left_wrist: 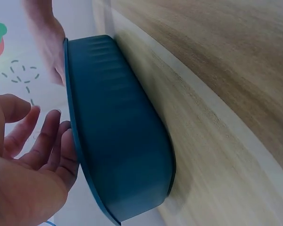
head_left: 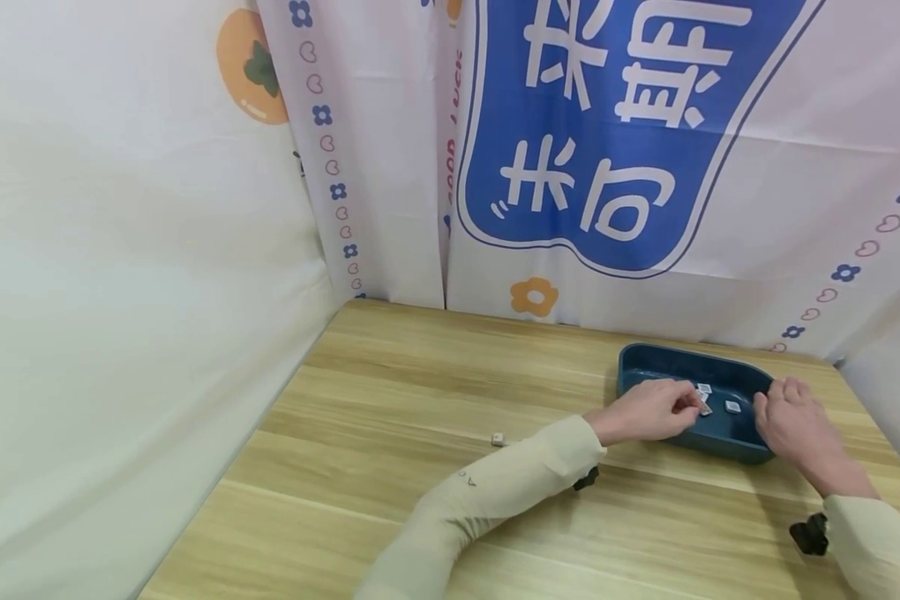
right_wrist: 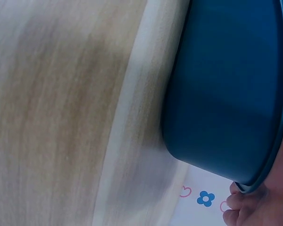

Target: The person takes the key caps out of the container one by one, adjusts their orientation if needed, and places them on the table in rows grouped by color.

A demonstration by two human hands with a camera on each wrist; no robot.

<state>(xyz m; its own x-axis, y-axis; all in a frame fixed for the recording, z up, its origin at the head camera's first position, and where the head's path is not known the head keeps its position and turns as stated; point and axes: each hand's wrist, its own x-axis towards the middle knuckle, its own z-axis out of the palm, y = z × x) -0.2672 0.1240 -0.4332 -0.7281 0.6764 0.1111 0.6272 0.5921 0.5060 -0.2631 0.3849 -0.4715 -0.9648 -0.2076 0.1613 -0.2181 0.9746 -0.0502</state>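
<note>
Small tiles [head_left: 732,407], pale: at least three in the tray [head_left: 727,448], some clustered too closely for a sure count; one loose tile [head_left: 498,439] on the surface [head_left: 390,375], left of the tray and well apart. Tray: one, dark blue, rounded corners, near the curtain [head_left: 390,242]. Hands: two. Left hand [head_left: 648,410]: above the tray, thumb and fingertips close together beside the cluster; cannot tell whether pinching a tile. Right hand [head_left: 798,423]: holding the tray's right-end rim.

Tray [head_left: 648,354]: I can drop in over back-left corner; curtain [head_left: 435,258] close behind.
Near, right rims: left hand [head_left: 654,408], right hand [head_left: 798,423] block me.
Table [head_left: 390,367] left: wide lane, small cube [head_left: 497,439] near sleeve [head_left: 513,471].
</note>
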